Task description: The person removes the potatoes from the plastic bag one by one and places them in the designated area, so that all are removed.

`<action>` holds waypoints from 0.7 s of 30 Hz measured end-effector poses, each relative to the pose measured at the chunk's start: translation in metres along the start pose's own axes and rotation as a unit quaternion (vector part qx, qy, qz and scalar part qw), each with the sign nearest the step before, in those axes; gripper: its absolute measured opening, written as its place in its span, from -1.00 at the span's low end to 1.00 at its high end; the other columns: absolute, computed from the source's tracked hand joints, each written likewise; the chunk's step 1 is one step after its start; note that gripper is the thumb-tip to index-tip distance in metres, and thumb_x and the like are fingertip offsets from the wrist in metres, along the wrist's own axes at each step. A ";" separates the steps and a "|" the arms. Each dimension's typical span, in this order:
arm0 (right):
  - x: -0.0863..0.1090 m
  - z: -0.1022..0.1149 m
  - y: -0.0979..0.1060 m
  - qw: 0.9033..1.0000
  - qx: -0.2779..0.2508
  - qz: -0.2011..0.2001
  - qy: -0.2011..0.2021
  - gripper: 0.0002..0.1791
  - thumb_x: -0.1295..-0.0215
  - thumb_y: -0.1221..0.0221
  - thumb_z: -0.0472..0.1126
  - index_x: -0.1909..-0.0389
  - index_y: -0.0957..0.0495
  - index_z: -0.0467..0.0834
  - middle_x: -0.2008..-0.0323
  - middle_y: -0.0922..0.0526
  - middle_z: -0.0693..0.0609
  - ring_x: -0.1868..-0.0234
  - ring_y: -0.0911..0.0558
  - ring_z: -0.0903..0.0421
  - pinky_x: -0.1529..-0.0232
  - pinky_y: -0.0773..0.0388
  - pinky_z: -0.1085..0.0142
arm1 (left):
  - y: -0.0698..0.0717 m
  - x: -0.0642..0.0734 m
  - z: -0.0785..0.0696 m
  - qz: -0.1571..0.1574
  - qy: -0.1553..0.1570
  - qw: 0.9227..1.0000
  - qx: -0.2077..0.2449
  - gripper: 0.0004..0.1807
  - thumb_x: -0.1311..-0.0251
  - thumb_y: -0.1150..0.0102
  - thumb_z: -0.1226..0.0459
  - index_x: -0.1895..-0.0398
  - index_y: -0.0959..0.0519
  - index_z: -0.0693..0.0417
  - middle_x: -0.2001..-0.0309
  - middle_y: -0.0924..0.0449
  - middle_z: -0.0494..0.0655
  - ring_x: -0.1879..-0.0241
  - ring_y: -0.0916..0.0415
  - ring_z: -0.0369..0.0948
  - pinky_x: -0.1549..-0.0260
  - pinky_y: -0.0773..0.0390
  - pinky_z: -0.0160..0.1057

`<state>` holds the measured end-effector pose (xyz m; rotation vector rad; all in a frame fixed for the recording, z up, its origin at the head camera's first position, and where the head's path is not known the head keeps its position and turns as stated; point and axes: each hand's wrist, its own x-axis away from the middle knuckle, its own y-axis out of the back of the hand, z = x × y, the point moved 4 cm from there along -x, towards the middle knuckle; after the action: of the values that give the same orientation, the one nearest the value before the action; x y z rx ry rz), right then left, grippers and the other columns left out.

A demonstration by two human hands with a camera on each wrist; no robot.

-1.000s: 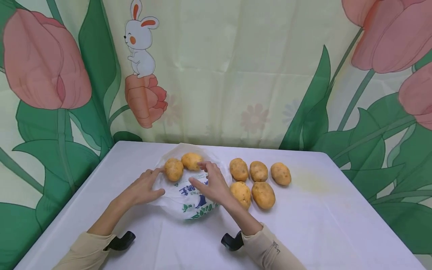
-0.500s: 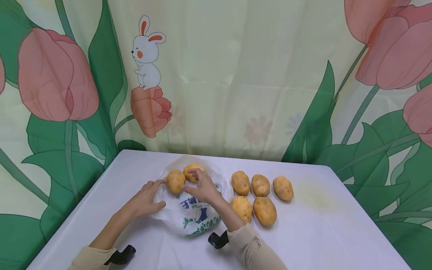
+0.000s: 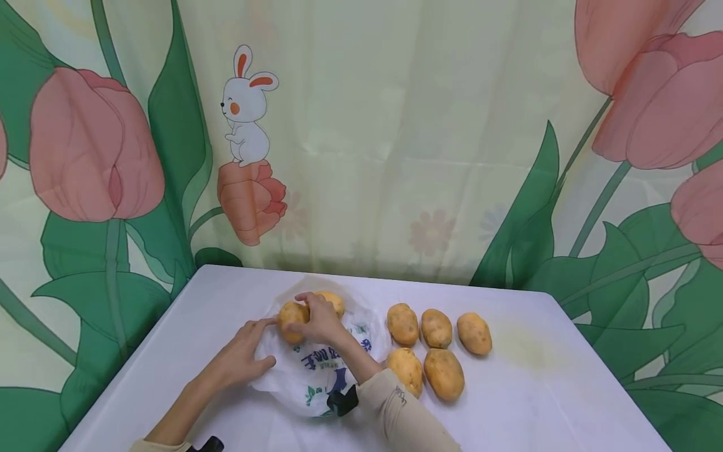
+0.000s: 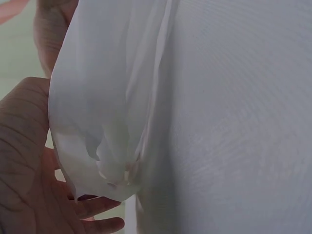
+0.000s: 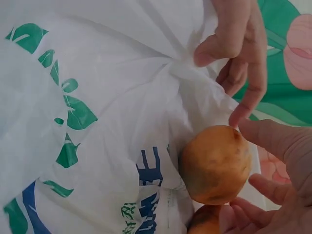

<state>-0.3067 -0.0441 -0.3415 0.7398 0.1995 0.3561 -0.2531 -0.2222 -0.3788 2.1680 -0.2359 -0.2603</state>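
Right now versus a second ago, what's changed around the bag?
The right hand moved left, from beside the farther potato to the left potato; thumb and fingers now span it, firm grip unclear. Head view shifted, so the scene sits lower in frame.

Same: left hand at the left edge of the white plastic bag, five potatoes to its right.

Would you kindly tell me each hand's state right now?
Left hand: open, at the edge of the white plastic bag.
Right hand: closed around a yellow-brown, rounded potato on the bag.
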 end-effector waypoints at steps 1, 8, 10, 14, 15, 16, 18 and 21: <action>-0.001 -0.001 -0.002 1.000 0.009 0.002 0.000 -0.31 -0.22 -0.43 -0.02 -0.32 -0.43 -0.11 -0.18 -0.53 -0.11 -0.11 -0.45 -0.03 -0.12 -0.50 0.08 | 0.000 0.000 0.000 -0.002 -0.004 1.000 0.000 -0.22 -0.13 -0.32 0.21 -0.46 -0.30 0.12 -0.31 -0.37 0.28 -0.27 -0.40 0.19 -0.18 -0.44 0.29; -0.005 -0.005 -0.011 0.998 0.056 0.003 -0.014 -0.26 -0.15 -0.47 0.02 -0.33 -0.43 -0.06 -0.16 -0.53 -0.10 -0.07 -0.34 -0.02 -0.05 -0.38 0.07 | -0.001 0.001 -0.002 0.004 -0.005 1.000 0.008 -0.21 -0.16 -0.30 0.20 -0.48 -0.28 0.15 -0.33 -0.34 0.28 -0.31 -0.37 0.20 -0.21 -0.41 0.30; -0.004 -0.004 -0.013 0.998 0.055 0.001 -0.012 -0.25 -0.14 -0.48 0.01 -0.33 -0.42 -0.06 -0.14 -0.52 -0.11 -0.06 -0.34 -0.02 -0.03 -0.38 0.07 | -0.002 0.002 -0.003 0.004 -0.003 1.000 0.006 -0.21 -0.16 -0.30 0.20 -0.48 -0.27 0.15 -0.34 -0.34 0.28 -0.31 -0.37 0.20 -0.20 -0.41 0.30; -0.002 0.000 -0.014 0.998 0.062 -0.012 -0.006 -0.23 -0.09 -0.51 0.00 -0.30 -0.42 -0.07 -0.09 -0.52 -0.09 -0.05 -0.36 -0.02 -0.02 -0.38 0.11 | -0.002 0.001 -0.005 -0.007 -0.009 1.000 -0.006 -0.23 -0.18 -0.28 0.21 -0.47 -0.27 0.17 -0.32 -0.34 0.29 -0.30 -0.37 0.20 -0.20 -0.42 0.28; -0.002 0.001 -0.014 0.998 0.063 -0.015 -0.005 -0.23 -0.09 -0.52 -0.01 -0.29 -0.42 -0.07 -0.08 -0.53 -0.09 -0.05 -0.36 -0.03 -0.02 -0.38 0.11 | -0.002 0.001 -0.005 -0.009 -0.010 1.000 -0.009 -0.23 -0.18 -0.28 0.21 -0.46 -0.28 0.17 -0.31 -0.34 0.29 -0.30 -0.37 0.20 -0.19 -0.43 0.28; -0.002 0.002 -0.014 0.998 0.064 -0.019 -0.004 -0.24 -0.08 -0.52 -0.02 -0.28 -0.42 -0.08 -0.08 -0.53 -0.09 -0.05 -0.37 -0.03 -0.02 -0.38 0.12 | -0.002 0.001 -0.005 -0.010 -0.012 1.000 -0.010 -0.24 -0.18 -0.28 0.21 -0.46 -0.28 0.18 -0.31 -0.34 0.30 -0.29 -0.37 0.21 -0.19 -0.43 0.28; -0.001 0.003 -0.014 0.997 0.066 -0.025 -0.003 -0.24 -0.08 -0.52 -0.02 -0.27 -0.41 -0.09 -0.07 -0.52 -0.09 -0.06 -0.38 -0.03 -0.03 -0.39 0.12 | -0.002 0.000 -0.006 -0.010 -0.015 1.000 -0.011 -0.24 -0.19 -0.28 0.21 -0.46 -0.27 0.18 -0.30 -0.35 0.30 -0.29 -0.37 0.22 -0.19 -0.43 0.29; 0.001 0.004 -0.013 0.998 0.061 -0.031 -0.007 -0.24 -0.07 -0.52 -0.03 -0.26 -0.40 -0.10 -0.06 -0.49 -0.11 -0.05 -0.40 -0.03 -0.03 -0.41 0.12 | -0.001 0.000 -0.006 -0.003 -0.012 1.000 -0.010 -0.25 -0.19 -0.28 0.21 -0.45 -0.27 0.17 -0.30 -0.35 0.31 -0.29 -0.37 0.22 -0.19 -0.43 0.29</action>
<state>-0.3015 -0.0555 -0.3477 0.8547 0.2317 0.2812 -0.2509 -0.2169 -0.3760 2.1474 -0.2400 -0.2918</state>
